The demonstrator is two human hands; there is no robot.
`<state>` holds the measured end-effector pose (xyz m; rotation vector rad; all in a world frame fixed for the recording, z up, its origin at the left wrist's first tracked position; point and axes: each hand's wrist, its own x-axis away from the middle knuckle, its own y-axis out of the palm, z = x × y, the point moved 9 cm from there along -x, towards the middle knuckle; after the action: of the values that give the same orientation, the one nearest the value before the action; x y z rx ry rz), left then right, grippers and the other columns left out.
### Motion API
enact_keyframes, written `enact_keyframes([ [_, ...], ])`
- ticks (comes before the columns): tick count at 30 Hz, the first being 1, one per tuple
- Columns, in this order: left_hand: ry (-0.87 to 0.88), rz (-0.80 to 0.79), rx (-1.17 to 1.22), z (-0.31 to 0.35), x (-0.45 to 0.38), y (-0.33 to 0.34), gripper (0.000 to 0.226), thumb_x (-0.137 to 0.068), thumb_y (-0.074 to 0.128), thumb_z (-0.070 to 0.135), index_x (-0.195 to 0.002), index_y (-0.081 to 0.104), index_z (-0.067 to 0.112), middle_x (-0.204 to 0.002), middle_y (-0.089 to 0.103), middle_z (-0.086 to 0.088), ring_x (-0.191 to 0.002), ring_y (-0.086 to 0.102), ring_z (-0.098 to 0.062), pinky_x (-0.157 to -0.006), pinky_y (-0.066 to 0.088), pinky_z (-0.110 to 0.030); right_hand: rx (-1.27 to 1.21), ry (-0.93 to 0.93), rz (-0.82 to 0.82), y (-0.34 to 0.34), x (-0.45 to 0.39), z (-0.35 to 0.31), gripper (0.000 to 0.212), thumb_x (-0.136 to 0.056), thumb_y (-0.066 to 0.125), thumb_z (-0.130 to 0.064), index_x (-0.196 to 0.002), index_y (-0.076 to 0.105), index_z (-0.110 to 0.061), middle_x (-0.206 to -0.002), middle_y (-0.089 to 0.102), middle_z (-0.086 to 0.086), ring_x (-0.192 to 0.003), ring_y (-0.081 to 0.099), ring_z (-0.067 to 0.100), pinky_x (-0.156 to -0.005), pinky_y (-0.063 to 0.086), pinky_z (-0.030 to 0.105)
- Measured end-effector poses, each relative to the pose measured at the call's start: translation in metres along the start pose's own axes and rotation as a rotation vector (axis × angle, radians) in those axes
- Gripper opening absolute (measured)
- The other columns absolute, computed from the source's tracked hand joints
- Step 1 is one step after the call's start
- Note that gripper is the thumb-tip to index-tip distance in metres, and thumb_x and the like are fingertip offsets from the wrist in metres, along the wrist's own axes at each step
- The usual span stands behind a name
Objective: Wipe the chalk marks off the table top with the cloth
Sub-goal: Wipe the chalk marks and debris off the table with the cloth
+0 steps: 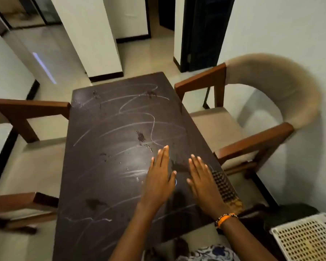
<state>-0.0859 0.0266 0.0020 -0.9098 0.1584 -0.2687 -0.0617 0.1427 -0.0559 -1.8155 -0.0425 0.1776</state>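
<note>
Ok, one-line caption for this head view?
Both hands, left hand and right hand, flat and open over the chalk-scribbled dark table; no cloth visible.

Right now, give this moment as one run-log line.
left hand: open, flat, empty | right hand: open, flat, empty | table top: chalk marks unwiped, wet spots | cloth: unseen

Chair back (282, 87) on the right blurred by motion, white basket (307, 238) cut off by the bottom right corner, left chair (26, 117) cut off at the edge, dark thing (224, 187) beside the right hand (205, 183) too blurry to name
</note>
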Motion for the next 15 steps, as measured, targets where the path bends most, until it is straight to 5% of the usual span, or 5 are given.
enact_keyframes([
  [3, -0.06, -0.14, 0.052, -0.01, 0.006, 0.029, 0.07, -0.096, 0.045, 0.021, -0.15, 0.002, 0.018, -0.159, 0.004, 0.004, -0.146, 0.001, -0.012, -0.117, 0.0, -0.024, 0.019, 0.217, -0.119, 0.032, 0.021, 0.042, 0.066, -0.099, 0.002, -0.041, -0.136, 0.037, 0.0, -0.144, 0.04, 0.018, -0.131, 0.042, 0.034, -0.102, 0.044, 0.047],
  [7, -0.139, -0.256, 0.143, -0.021, 0.023, 0.061, 0.069, -0.092, 0.052, 0.017, -0.149, 0.012, 0.022, -0.156, 0.021, 0.001, -0.143, 0.023, -0.017, -0.115, 0.02, -0.028, 0.102, 0.392, -0.215, 0.056, 0.057, 0.07, 0.073, -0.097, 0.0, -0.044, -0.135, 0.042, 0.002, -0.14, 0.044, 0.025, -0.128, 0.045, 0.04, -0.1, 0.039, 0.052],
  [10, -0.188, -0.296, 0.158, -0.025, 0.033, 0.077, 0.068, -0.093, 0.052, 0.02, -0.149, 0.015, 0.026, -0.154, 0.025, 0.003, -0.139, 0.029, -0.014, -0.113, 0.026, -0.029, 0.162, 0.345, -0.217, 0.06, 0.057, 0.07, 0.058, -0.09, 0.046, -0.035, -0.135, 0.042, 0.001, -0.139, 0.044, 0.026, -0.127, 0.046, 0.039, -0.101, 0.039, 0.05],
  [12, -0.204, -0.327, 0.141, -0.024, 0.037, 0.086, 0.067, -0.093, 0.052, 0.021, -0.149, 0.015, 0.026, -0.154, 0.027, 0.002, -0.139, 0.029, -0.015, -0.114, 0.027, -0.032, 0.157, 0.354, -0.246, 0.063, 0.05, 0.072, 0.069, -0.07, 0.077, -0.025, -0.127, 0.052, 0.002, -0.131, 0.053, 0.027, -0.119, 0.054, 0.038, -0.095, 0.046, 0.048],
  [15, -0.238, -0.346, 0.156, -0.024, 0.037, 0.094, 0.066, -0.093, 0.051, 0.022, -0.148, 0.016, 0.028, -0.152, 0.03, 0.001, -0.138, 0.031, -0.016, -0.114, 0.031, -0.037, 0.158, 0.369, -0.246, 0.063, 0.041, 0.076, 0.065, -0.056, 0.085, -0.006, -0.116, 0.061, 0.005, -0.118, 0.061, 0.028, -0.105, 0.063, 0.04, -0.081, 0.054, 0.047],
])
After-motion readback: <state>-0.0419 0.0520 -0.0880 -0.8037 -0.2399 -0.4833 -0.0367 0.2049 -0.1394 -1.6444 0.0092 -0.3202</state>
